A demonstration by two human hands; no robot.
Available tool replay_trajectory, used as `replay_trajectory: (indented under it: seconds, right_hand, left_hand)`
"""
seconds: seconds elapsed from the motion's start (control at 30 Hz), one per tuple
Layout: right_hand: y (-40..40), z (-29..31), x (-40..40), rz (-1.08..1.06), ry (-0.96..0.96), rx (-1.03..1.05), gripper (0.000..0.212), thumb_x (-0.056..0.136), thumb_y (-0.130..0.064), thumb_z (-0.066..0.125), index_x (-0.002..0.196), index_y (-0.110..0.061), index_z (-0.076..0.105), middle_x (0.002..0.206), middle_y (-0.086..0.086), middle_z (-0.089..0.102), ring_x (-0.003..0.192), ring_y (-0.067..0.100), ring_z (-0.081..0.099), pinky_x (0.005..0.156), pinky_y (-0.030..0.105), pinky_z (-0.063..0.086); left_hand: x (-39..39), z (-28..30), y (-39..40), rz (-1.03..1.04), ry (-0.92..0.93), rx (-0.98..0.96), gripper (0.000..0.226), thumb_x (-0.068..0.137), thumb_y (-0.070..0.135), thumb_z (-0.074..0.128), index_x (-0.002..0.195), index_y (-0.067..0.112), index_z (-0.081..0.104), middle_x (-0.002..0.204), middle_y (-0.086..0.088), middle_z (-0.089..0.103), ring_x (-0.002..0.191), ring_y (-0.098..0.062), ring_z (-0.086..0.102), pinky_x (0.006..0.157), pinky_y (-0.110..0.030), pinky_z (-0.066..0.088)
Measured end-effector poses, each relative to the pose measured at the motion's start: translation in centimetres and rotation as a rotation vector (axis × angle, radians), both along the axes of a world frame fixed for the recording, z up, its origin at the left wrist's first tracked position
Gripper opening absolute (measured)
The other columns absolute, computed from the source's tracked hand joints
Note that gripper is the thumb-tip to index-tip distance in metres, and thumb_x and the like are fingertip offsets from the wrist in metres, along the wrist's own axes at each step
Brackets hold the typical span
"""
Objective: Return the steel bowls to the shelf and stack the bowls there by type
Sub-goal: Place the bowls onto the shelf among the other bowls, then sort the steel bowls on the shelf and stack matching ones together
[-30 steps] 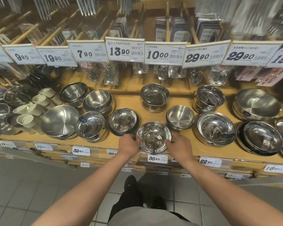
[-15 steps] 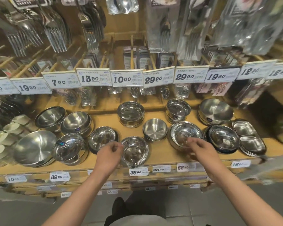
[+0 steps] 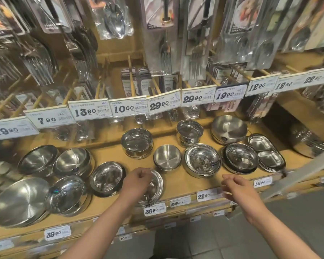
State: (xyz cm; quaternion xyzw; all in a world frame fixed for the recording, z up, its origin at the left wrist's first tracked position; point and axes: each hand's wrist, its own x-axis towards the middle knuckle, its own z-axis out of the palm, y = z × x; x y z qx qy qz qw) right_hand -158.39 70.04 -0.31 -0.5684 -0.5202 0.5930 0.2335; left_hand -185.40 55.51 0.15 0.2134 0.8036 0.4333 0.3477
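Left hand (image 3: 138, 179) rests loosely curled fingers over the shiny round steel bowl (image 3: 154, 186), likely seating it on the wooden shelf (image 3: 178, 184); right hand (image 3: 238, 187) hovers, fingers relaxed, holding nothing.

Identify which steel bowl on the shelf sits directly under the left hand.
The shiny bowl at the shelf's front edge, above the 36.90 price tag; the left hand covers its left side, unlike every other bowl.
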Motion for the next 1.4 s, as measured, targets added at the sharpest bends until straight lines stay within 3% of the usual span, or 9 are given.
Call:
replay_trajectory:
  seconds: [0.17,0.33,0.47,0.63,0.8,0.97,1.13,1.3,1.4]
  right_hand:
    - [-0.6,0.4,-0.6,-0.053,-0.025,-0.019,0.015,0.102,-0.014,0.053,0.101,-0.014,0.068,0.094,0.006,0.069,0.088,0.025,0.066,0.067,0.029,0.053]
    - [-0.5,0.6,-2.6,-0.069,-0.04,0.002,0.016,0.101,-0.015,0.055,0.094,-0.016,0.069,0.087,0.005,0.069,0.081,0.021,0.065,0.072,0.032,0.057]
    - [0.1,0.1,-3.4,-0.075,-0.037,0.003,0.015,0.102,-0.02,0.056,0.098,-0.018,0.07,0.085,0.004,0.07,0.078,0.018,0.065,0.072,0.032,0.059]
    - [1.9,-0.6,-2.7,-0.075,-0.038,-0.008,0.017,0.102,-0.021,0.054,0.1,-0.017,0.07,0.082,0.003,0.066,0.074,0.016,0.062,0.061,0.024,0.055]
    - [5.4,-0.6,-1.4,-0.051,-0.027,-0.006,0.017,0.102,-0.021,0.055,0.098,-0.021,0.072,0.085,0.005,0.068,0.078,0.021,0.062,0.073,0.039,0.055]
    - [9.6,-0.8,1.4,-0.039,-0.056,0.006,0.017,0.102,-0.015,0.053,0.103,-0.016,0.07,0.084,0.005,0.067,0.076,0.021,0.062,0.074,0.043,0.056]
    - [12.7,-1.6,4.0,0.012,-0.158,0.062,0.019,0.1,-0.014,0.054,0.109,-0.017,0.071,0.097,0.0,0.073,0.092,0.023,0.069,0.086,0.046,0.057]
    - [15.4,-2.1,6.2,-0.021,-0.354,0.207,0.021,0.098,-0.018,0.062,0.117,-0.01,0.065,0.098,0.01,0.071,0.095,0.033,0.065,0.078,0.038,0.048]
    - [16.6,-2.5,6.9,0.048,-0.439,0.253,0.033,0.095,-0.021,0.066,0.122,-0.001,0.062,0.107,0.018,0.072,0.101,0.035,0.066,0.077,0.034,0.044]
  left_hand:
    - [-0.7,0.1,1.4,-0.04,-0.052,-0.028,0.01,0.098,0.023,0.06,0.099,0.019,0.069,0.084,-0.002,0.072,0.062,-0.016,0.063,0.064,-0.032,0.054]
    - [-2.0,-0.6,2.7,-0.057,-0.062,-0.027,0.008,0.095,0.019,0.061,0.092,0.019,0.069,0.083,-0.001,0.071,0.068,-0.017,0.066,0.055,-0.029,0.055]
    - [-2.6,-1.2,3.8,-0.075,-0.057,-0.027,0.007,0.091,0.014,0.063,0.091,0.016,0.07,0.083,-0.002,0.072,0.075,-0.021,0.065,0.074,-0.039,0.055]
    - [-2.8,-1.6,5.4,-0.097,-0.008,-0.068,0.006,0.091,0.016,0.063,0.087,0.017,0.067,0.083,0.001,0.07,0.075,-0.019,0.061,0.07,-0.032,0.046]
    - [-1.9,-1.5,8.6,-0.064,0.09,-0.149,0.021,0.092,0.018,0.066,0.113,0.014,0.067,0.107,-0.003,0.072,0.101,-0.027,0.067,0.092,-0.039,0.053]
    - [2.3,-1.3,12.1,0.012,0.111,-0.09,0.004,0.089,0.017,0.069,0.089,0.019,0.066,0.083,0.002,0.07,0.079,-0.022,0.065,0.077,-0.036,0.053]
    - [6.2,-1.8,13.9,0.011,0.048,-0.114,0.005,0.091,0.018,0.067,0.095,0.019,0.067,0.082,0.005,0.07,0.068,-0.01,0.06,0.058,-0.025,0.045]
    - [9.5,-3.0,14.0,0.015,0.076,-0.225,0.009,0.088,0.022,0.069,0.096,0.022,0.066,0.089,0.005,0.075,0.089,-0.02,0.07,0.088,-0.039,0.055]
    - [11.0,-3.9,14.1,0.104,0.021,-0.216,0.01,0.088,0.023,0.072,0.091,0.016,0.066,0.08,0.0,0.077,0.083,-0.022,0.074,0.085,-0.043,0.058]
